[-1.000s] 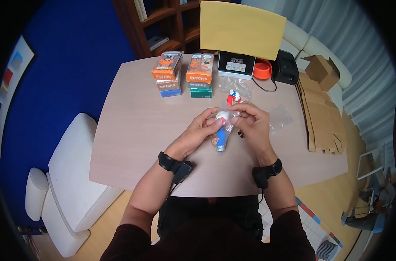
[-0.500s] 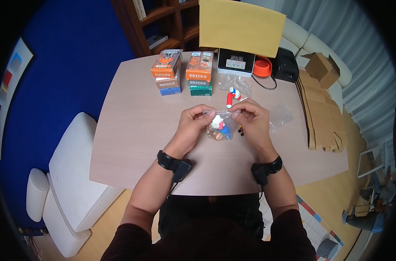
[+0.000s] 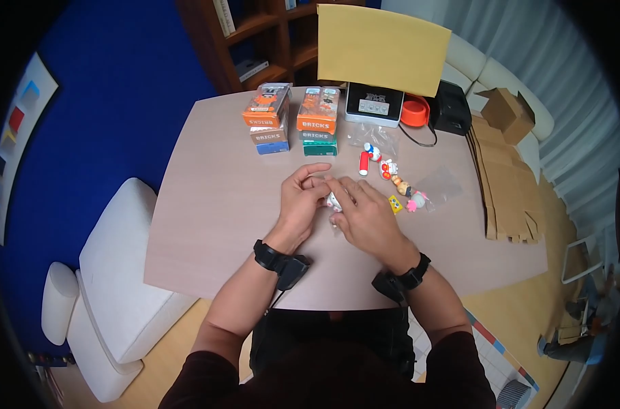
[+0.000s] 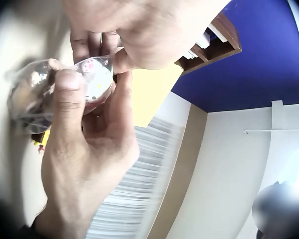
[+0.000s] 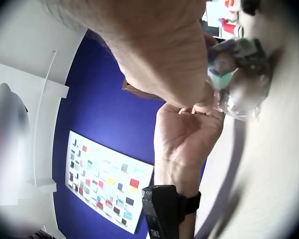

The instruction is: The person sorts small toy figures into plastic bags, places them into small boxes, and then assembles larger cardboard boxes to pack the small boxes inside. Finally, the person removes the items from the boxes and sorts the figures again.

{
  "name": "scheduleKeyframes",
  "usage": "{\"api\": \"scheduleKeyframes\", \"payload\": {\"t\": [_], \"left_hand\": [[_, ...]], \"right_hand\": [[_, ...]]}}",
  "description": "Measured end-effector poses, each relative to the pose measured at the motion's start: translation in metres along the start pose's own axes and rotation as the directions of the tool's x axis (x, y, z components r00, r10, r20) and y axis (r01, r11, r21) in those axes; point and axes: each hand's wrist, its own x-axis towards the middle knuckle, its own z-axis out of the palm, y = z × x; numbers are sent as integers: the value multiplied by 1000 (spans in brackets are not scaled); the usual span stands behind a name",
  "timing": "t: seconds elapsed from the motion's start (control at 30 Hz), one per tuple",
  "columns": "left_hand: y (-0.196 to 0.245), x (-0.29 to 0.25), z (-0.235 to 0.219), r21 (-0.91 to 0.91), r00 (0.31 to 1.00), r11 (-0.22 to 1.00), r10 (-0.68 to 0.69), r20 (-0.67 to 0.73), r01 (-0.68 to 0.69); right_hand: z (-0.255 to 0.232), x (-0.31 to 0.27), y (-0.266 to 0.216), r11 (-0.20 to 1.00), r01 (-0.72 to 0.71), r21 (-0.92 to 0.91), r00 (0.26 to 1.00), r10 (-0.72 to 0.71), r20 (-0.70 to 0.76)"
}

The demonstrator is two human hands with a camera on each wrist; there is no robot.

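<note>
Both hands meet over a clear bag with a figure (image 3: 333, 202) in it, above the table. In the left wrist view the bag's white part with a pink paw mark (image 4: 92, 79) lies under the right hand's (image 4: 77, 159) thumb, its fingers curled behind. The left hand (image 3: 299, 208) pinches the bag's upper edge. The right hand (image 3: 374, 225) largely covers the bag in the head view. In the right wrist view the left hand (image 5: 184, 137) shows its palm, and the bag (image 5: 244, 92) is blurred.
Right of the hands lie a red cylinder (image 3: 364, 163), several small figures (image 3: 388, 168), a yellow piece (image 3: 394, 204) and an empty-looking bag (image 3: 443, 185). Behind stand stacked BRICKS boxes (image 3: 316, 123), a black-topped device (image 3: 374, 102) and an orange-red object (image 3: 413, 111). Flattened cardboard (image 3: 504, 184) lies at right.
My right hand has moved left and turned over the bag, uncovering the loose figures on the right. The bag, earlier spread between both hands, is now mostly hidden.
</note>
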Motion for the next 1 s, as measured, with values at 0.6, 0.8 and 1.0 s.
{"api": "scheduleKeyframes", "payload": {"t": [0.6,0.8,1.0], "left_hand": [[1,-8,16,285,912,944,36,409,-165],[10,-14,18,204,947,978,-27,319,-41],[5,-8,14,309,939,941,26,343,-139]], "right_hand": [[-11,2,39,719,-505,478,822,570,11],[-9,-1,46,709,-568,418,823,483,298],[2,-10,62,651,-483,586,876,367,314]]}}
